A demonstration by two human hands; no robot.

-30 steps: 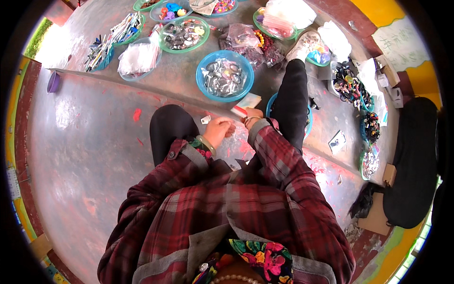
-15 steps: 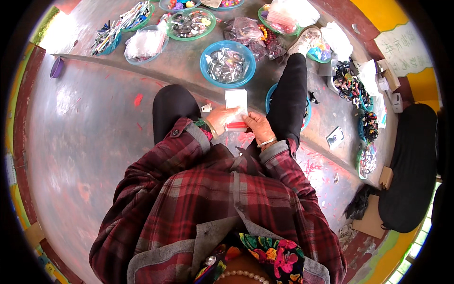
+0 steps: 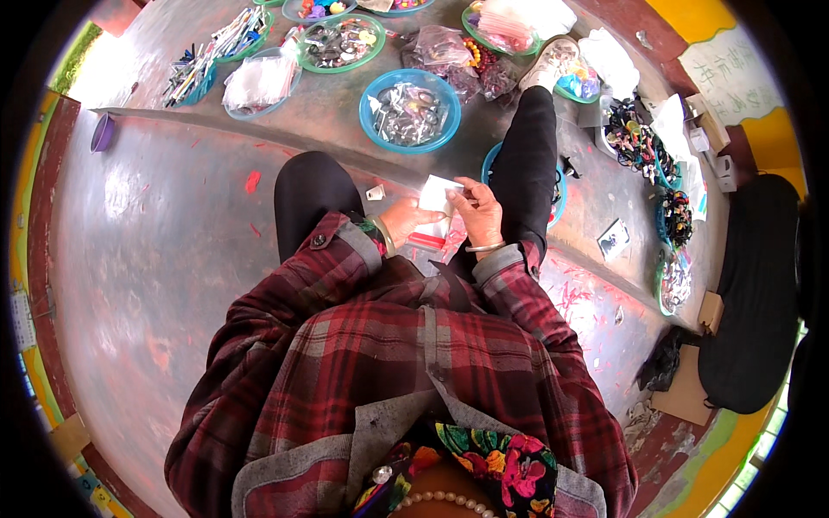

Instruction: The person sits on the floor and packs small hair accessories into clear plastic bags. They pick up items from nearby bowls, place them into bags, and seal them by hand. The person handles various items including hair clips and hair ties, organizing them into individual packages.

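I sit on a grey concrete floor with my legs in black trousers stretched forward. Both hands meet between my knees on a small clear plastic bag with a white card inside and a red strip along its lower edge (image 3: pixel 434 207). My left hand (image 3: pixel 401 222) holds the bag from below and the left. My right hand (image 3: pixel 477 213), with a metal bangle at the wrist, pinches the bag's right edge near the top. A blue bowl of small shiny pieces (image 3: pixel 409 110) stands just beyond my hands, on the far side of a step.
Several bowls and trays of beads and trinkets (image 3: pixel 338 41) line the step ahead and continue down the right side (image 3: pixel 641 142). Another blue bowl (image 3: pixel 558 186) lies under my right leg. A small white tag (image 3: pixel 375 192) and a card (image 3: pixel 614 239) lie on the floor. A black bag (image 3: pixel 760 285) sits at right.
My hands have lifted the small bag from the floor up between my knees, and the right hand has shifted to pinch its upper edge. My head has tilted, shifting the view.
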